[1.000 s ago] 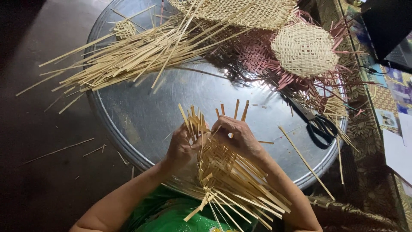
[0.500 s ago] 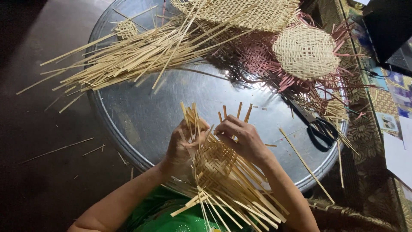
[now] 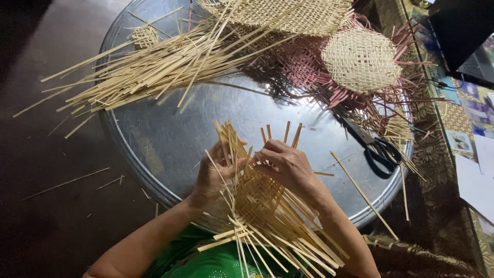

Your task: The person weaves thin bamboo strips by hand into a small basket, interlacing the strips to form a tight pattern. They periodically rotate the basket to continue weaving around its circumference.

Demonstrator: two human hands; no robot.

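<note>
Both of my hands hold a partly woven bamboo piece (image 3: 257,198) over the near edge of a round metal tray (image 3: 170,139). Its loose strips fan out toward my body and stick up between my fingers. My left hand (image 3: 213,172) grips the left side, fingers curled around upright strips. My right hand (image 3: 285,164) clasps the top right of the weave, fingers pressed on the strips.
A big heap of loose bamboo strips (image 3: 149,69) lies across the tray's far left. A round woven disc (image 3: 360,59) rests on pink woven pieces (image 3: 309,67) at the far right, a flat woven mat (image 3: 293,15) behind. Black scissors (image 3: 375,146) lie right of my hands. Stray strips litter the dark floor (image 3: 56,185).
My hands have shifted slightly on the weave, and the piece has tilted, with its upright strips leaning more to the left. Everything else on the tray stays put.
</note>
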